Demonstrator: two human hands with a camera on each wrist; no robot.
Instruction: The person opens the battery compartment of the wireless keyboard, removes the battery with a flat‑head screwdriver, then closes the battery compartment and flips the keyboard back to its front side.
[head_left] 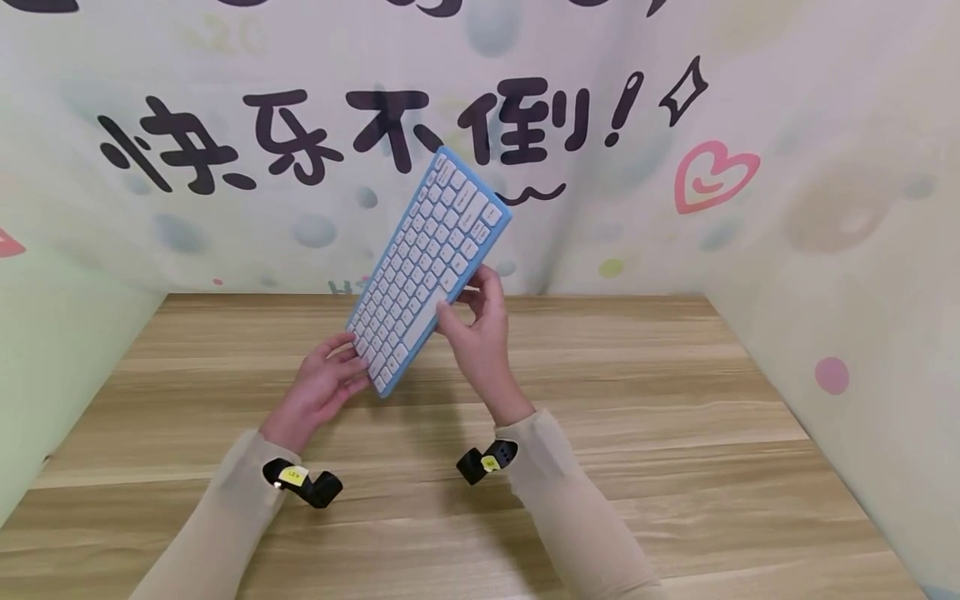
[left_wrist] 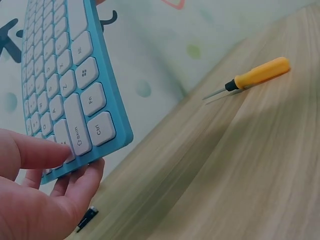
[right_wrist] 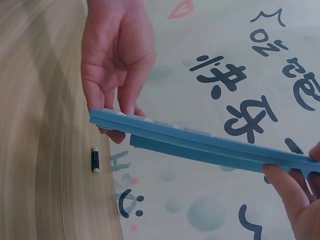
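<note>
A blue keyboard (head_left: 423,271) with white keys is held up above the table, steeply tilted, its key side facing the head camera. My left hand (head_left: 326,385) grips its lower left end, thumb over the corner keys and fingers underneath, as the left wrist view shows. On the front long edge, by the space bar, my right hand (head_left: 480,325) pinches it between thumb and fingers. Seen edge-on in the right wrist view, the keyboard (right_wrist: 200,142) has a raised strip along its underside.
A screwdriver (left_wrist: 262,72) with a yellow handle lies on the wooden table (head_left: 645,500). Toward the table's back edge lies a small dark cylinder with pale ends (right_wrist: 95,160). A printed cloth (head_left: 300,217) hangs behind the table, and pale walls stand at both sides.
</note>
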